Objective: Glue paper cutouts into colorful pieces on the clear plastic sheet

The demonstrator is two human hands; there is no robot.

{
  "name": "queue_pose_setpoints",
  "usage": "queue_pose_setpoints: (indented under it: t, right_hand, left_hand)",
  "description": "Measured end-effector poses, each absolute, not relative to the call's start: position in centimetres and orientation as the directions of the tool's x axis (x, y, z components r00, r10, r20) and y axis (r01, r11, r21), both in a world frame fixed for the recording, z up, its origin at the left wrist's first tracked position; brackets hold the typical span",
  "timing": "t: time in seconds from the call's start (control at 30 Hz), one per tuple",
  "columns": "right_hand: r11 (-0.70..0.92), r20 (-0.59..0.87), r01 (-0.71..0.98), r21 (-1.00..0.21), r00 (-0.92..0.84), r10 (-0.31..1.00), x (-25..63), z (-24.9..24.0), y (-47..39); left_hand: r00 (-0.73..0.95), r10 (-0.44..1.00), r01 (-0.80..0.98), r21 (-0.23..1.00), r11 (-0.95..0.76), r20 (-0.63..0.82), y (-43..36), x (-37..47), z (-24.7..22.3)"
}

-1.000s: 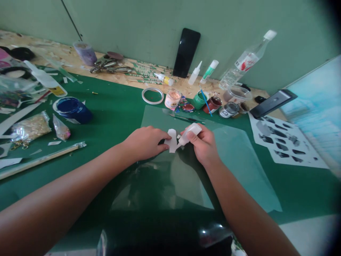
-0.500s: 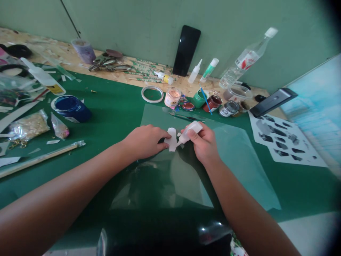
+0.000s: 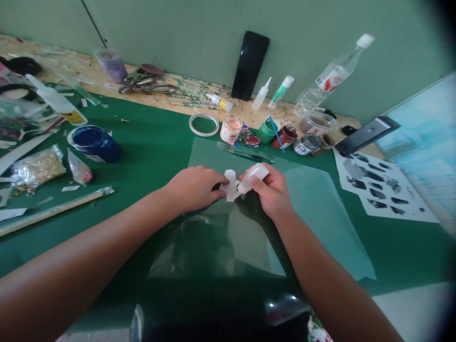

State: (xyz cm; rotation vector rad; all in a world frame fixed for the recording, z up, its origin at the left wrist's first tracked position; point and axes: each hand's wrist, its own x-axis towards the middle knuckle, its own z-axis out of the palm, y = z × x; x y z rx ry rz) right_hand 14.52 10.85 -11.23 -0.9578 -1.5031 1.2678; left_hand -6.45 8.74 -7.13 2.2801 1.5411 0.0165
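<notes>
A small white paper cutout (image 3: 230, 184) is pinched at its left edge between the thumb and fingers of my left hand (image 3: 199, 188). My right hand (image 3: 272, 190) grips a white squeeze glue bottle (image 3: 254, 176), tilted so that its nozzle points down and left. The nozzle tip is at the lower right edge of the cutout; whether it touches is too small to tell. Both are above a clear plastic sheet (image 3: 217, 247) on the green mat. Behind my right hand lies a craft knife (image 3: 251, 156).
Open paint jars (image 3: 231, 129) and a tape ring (image 3: 204, 124) stand behind the sheet. A dark phone (image 3: 250, 65) leans on the wall beside a plastic bottle (image 3: 331, 78). To the left are a blue paint jar (image 3: 94, 142) and a wrapped stick (image 3: 57, 211). A printed sheet (image 3: 383, 185) lies right.
The glue bottle has shifted very slightly left and down along the cutout's edge. My left hand keeps its hold on the cutout.
</notes>
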Motion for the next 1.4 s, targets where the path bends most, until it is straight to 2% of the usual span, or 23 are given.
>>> queue_pose_setpoints:
  t: [0.6, 1.4]
  right_hand:
    - [0.207, 0.179, 0.055, -0.977, -0.316, 0.932, 14.27, -10.92, 10.78]
    - [0.195, 0.175, 0.025, -0.980, -0.342, 0.923, 14.20, -10.98, 10.92]
  left_hand:
    - [0.394, 0.896, 0.891, 0.326, -0.317, -0.204, 8.77, -6.54, -7.25]
    - [0.394, 0.893, 0.894, 0.316, -0.317, -0.218, 8.79, -6.44, -7.07]
